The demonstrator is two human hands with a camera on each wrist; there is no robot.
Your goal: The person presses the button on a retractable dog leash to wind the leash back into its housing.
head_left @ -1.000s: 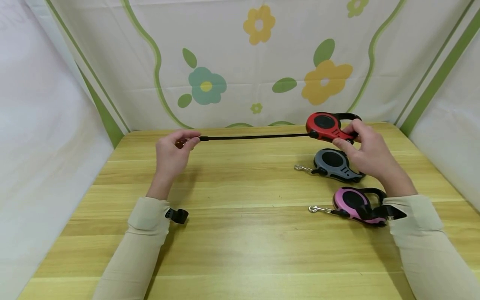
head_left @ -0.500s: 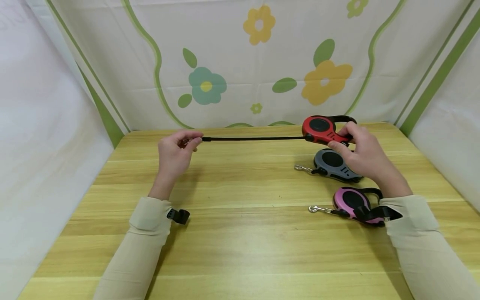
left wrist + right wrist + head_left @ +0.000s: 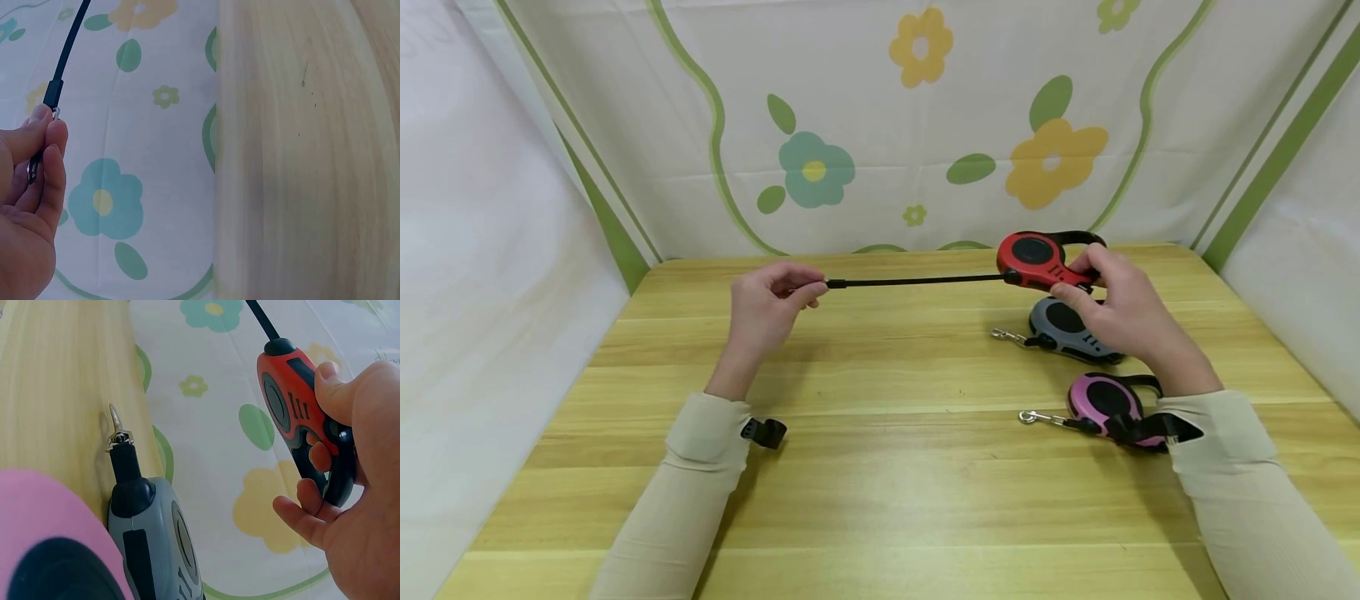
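Nearest, a pink retractable leash lies on the wooden counter, a grey one beyond it at 12 o'clock. Above them the right hand curls its grip round the red retractable leash; its black cord runs toward 9 o'clock to the left hand, which pinches the clip end. Behind hangs a flowered cloth.

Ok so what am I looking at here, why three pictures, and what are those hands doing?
It is one moment seen by three cameras on a person: one on the head, one on each wrist. The right hand holds a red retractable leash by its handle, above the wooden table. The left hand pinches the clip end of its black cord, which is stretched straight between the hands. A grey leash and a pink leash lie on the table near the right arm. A flowered cloth hangs behind.
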